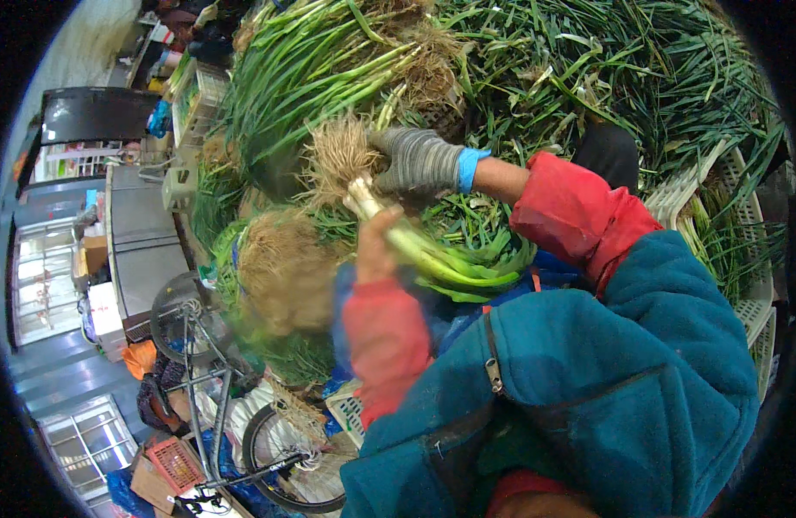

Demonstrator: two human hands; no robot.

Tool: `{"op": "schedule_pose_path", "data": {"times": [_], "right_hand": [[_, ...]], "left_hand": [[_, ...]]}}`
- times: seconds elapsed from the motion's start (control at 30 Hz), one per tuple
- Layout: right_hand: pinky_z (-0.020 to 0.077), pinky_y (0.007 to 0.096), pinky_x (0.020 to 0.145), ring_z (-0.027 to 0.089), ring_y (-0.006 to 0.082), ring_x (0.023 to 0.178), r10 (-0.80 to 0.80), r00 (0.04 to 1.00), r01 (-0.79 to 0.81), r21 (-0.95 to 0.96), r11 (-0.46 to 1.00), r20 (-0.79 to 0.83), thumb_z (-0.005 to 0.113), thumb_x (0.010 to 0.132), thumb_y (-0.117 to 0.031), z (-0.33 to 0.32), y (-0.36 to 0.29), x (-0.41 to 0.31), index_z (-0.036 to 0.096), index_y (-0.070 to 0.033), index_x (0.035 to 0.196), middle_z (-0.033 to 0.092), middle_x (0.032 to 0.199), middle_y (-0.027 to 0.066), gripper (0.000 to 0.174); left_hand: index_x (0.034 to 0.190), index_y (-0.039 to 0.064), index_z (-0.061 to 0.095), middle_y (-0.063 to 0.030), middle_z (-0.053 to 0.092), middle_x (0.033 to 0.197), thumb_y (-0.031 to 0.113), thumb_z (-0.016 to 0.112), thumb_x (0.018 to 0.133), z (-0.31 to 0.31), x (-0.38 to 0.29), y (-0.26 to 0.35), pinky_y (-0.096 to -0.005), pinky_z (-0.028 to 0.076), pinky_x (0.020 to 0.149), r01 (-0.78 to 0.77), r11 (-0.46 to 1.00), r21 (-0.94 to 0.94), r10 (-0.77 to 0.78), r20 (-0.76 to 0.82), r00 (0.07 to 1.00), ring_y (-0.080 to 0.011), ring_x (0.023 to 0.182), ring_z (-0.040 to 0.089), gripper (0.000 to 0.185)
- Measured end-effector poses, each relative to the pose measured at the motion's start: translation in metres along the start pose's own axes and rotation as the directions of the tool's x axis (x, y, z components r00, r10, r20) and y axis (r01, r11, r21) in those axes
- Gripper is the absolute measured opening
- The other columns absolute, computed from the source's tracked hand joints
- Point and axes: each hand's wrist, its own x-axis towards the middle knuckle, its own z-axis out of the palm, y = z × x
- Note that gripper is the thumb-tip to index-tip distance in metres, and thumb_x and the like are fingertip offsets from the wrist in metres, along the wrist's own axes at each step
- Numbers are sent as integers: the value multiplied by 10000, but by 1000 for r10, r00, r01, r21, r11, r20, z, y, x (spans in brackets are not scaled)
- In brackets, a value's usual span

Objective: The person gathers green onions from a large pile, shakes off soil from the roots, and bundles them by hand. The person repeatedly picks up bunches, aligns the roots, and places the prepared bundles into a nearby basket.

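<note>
A bunch of long green allium stalks (430,249), leeks or green garlic, lies slantwise in front of my lap. Its pale stems meet a thick tuft of brown roots (343,155) at the upper left, and the leaves bend away to the lower right. My bare left hand (375,243), slightly blurred, is closed around the white stems just below the roots. On my right hand (417,160) is a grey striped knit glove with a blue band at the wrist. Its fingers and thumb grip the root end from the right side.
Loose green stalks (586,71) are heaped beyond my hands. Rooty bundles (285,259) lie to the left. White plastic crates (754,311) holding stalks stand at the right. A bicycle (220,388) and a red basket (174,463) are at the lower left.
</note>
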Motion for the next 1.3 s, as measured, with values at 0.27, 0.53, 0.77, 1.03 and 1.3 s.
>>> {"op": "schedule_pose_path", "data": {"times": [0.27,0.53,0.77,1.03,1.3], "right_hand": [[489,329,702,598,235,813,220,950,-213,55,976,-220,622,747,-355,-65,10,8,564,-31,1009,606,870,166,420],[484,339,703,607,262,742,372,918,-394,-211,895,-136,647,669,-307,-34,6,-18,598,-43,977,624,821,143,408],[431,394,831,532,326,1001,-103,915,39,170,985,391,646,685,-356,44,-24,-31,453,-30,1169,550,1077,187,616],[465,389,658,599,318,776,61,997,-66,100,993,51,615,735,-323,61,-20,10,539,-100,1038,598,829,171,383],[467,362,607,594,266,677,143,981,-106,253,962,-129,636,746,-236,45,7,39,532,-105,1111,594,774,136,401]], "left_hand": [[966,64,494,-72,527,821,67,596,687,3,0,-6,-313,471,682,-139,974,-180,179,229,957,-180,709,530,297],[1112,56,458,-65,516,819,34,595,653,12,-20,3,-380,452,756,-315,949,0,315,2,949,-201,743,535,480],[837,99,479,17,423,657,203,612,814,-43,20,66,-300,426,626,-439,810,-388,408,-166,898,-106,576,413,170],[983,70,474,-39,505,782,367,650,777,-48,63,58,-296,440,675,-455,852,-259,405,-225,886,-156,715,490,402],[1175,25,419,-79,532,960,80,579,805,-77,93,71,-359,453,777,-409,807,-426,397,-120,910,-186,826,533,407]]}}
